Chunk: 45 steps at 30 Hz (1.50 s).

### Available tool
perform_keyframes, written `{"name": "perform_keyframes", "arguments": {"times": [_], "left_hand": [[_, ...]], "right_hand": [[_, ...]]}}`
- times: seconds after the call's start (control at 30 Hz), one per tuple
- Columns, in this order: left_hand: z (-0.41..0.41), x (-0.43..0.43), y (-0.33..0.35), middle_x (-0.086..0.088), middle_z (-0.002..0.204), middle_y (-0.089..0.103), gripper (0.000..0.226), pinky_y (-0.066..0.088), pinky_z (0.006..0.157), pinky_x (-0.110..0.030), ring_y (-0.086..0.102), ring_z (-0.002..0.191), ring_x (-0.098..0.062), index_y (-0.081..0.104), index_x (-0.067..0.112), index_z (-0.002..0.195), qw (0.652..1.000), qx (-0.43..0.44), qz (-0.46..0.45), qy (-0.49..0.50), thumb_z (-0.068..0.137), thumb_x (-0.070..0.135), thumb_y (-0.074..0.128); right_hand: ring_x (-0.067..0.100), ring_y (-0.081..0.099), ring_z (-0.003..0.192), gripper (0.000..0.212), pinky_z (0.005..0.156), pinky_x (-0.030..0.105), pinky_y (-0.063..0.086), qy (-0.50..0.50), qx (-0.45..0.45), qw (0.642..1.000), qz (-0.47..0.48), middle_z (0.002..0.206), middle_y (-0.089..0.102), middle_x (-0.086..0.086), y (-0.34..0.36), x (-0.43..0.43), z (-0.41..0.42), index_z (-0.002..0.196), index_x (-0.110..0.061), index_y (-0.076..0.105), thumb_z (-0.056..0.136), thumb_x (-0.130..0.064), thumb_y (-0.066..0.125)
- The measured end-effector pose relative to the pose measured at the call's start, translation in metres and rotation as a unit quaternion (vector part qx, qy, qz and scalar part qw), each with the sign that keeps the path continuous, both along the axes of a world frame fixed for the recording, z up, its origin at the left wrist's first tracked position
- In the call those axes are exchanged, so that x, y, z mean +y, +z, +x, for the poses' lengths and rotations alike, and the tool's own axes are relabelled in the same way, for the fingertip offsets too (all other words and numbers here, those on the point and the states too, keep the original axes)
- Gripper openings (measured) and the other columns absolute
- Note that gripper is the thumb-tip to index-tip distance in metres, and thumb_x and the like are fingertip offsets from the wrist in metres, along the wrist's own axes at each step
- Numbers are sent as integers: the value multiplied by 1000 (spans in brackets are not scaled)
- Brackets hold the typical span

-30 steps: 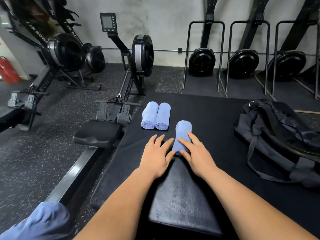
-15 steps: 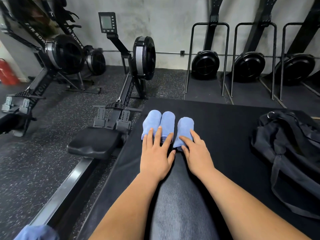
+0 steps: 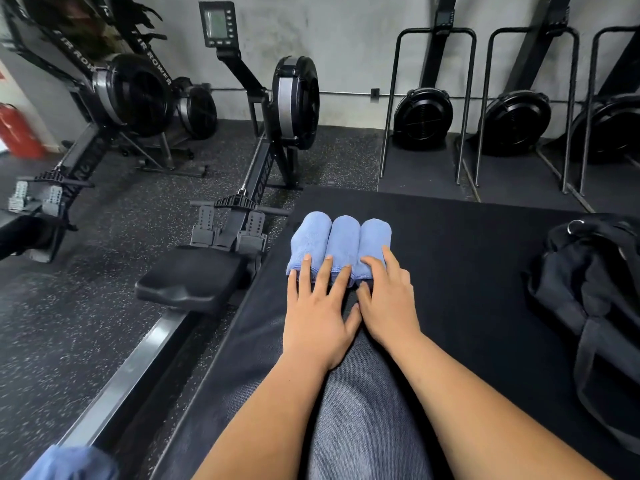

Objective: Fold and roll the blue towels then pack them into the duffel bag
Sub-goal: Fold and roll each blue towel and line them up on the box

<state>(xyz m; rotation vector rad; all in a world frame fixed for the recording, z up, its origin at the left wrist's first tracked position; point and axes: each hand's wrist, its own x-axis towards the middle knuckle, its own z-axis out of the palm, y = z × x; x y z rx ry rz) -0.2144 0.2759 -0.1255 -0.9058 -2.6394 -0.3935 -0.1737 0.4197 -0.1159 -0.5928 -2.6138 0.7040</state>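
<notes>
**Three rolls on the mat, both hands flat on their near ends**

Surroundings: rowing machine stands just left of the black mat, its seat beside the mat's left edge; further machines line the grey wall behind; red cylinder at far left; loose blue cloth in the bottom-left corner, partly cut off.

Task items: three rolled blue towels lie side by side and touching on the left part of the mat, pointing away from the person. Left hand: fingers straight and spread, tips on the left and middle rolls. Right hand: fingers straight, lying on the right roll; neither hand grips. Both forearms pass over a padded bench.

Container: duffel bag, black and slumped at the mat's right side, well apart from the rolls; a stretch of mat lies between them. All three rolls are outside it; its opening and contents cannot be made out.
</notes>
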Motion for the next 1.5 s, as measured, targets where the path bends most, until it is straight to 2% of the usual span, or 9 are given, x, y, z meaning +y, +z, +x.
{"name": "perform_keyframes", "arguments": {"times": [0.13,0.27,0.5,0.73,0.93,1.1,1.17,1.3,1.5], "left_hand": [[-2,1,-2,-3,171,27,68,14,127,-56,5,161,-35,35,32,161,1000,-1,4,-2,102,66,36],[-2,1,-4,-2,173,22,67,13,127,-54,1,162,-34,31,33,163,1000,-8,4,1,103,65,33],[-2,1,-5,-2,176,12,69,8,129,-53,-9,162,-31,22,33,166,1000,-10,2,2,105,62,32],[-2,-4,1,-7,174,18,69,4,130,-50,1,162,-32,29,29,164,1000,-12,6,-5,103,58,40],[11,-29,24,-7,174,16,78,7,130,-48,7,160,-35,28,30,164,998,-60,-29,-7,95,66,22],[37,-69,59,-6,176,7,90,5,130,-48,0,161,-36,18,31,167,996,-65,-58,25,88,72,3],[50,-89,75,-7,176,8,89,6,129,-49,1,161,-36,17,31,167,996,-59,-61,38,90,73,4],[76,-130,103,-6,176,4,76,5,129,-49,-2,161,-33,10,33,168,994,-52,-75,64,103,70,24],[120,-201,133,-5,176,2,73,4,129,-49,-4,161,-32,9,34,168,991,-52,-69,101,105,69,25]], "right_hand": [[28,40,132,40,111,46,38,-4,27,1000,-13,167,25,-1,-4,1,1,137,-31,54,97,-34,60],[26,40,134,40,112,44,38,-6,28,1000,-2,167,24,-3,-4,-1,2,137,-33,52,98,-38,58],[26,24,150,49,120,47,31,8,11,1000,3,173,14,-1,-1,-3,3,147,-33,44,99,-35,50],[27,12,157,59,123,51,29,35,-8,999,-24,175,1,-1,3,-6,14,159,-33,30,102,-37,45],[30,8,158,62,124,51,25,54,-84,995,18,175,-1,3,27,-13,36,163,-31,25,106,-50,40],[27,1,159,67,126,49,21,65,-120,990,46,175,-3,2,67,-39,65,165,-35,20,105,-64,33],[27,1,159,68,126,48,20,70,-125,988,56,175,-3,2,84,-55,79,164,-37,20,104,-66,32],[29,0,159,71,126,49,19,90,-138,983,80,175,-3,4,110,-90,105,165,-37,18,103,-70,29],[29,-2,160,72,128,49,15,136,-137,976,100,175,-4,2,138,-153,137,165,-40,12,102,-72,27]]}}
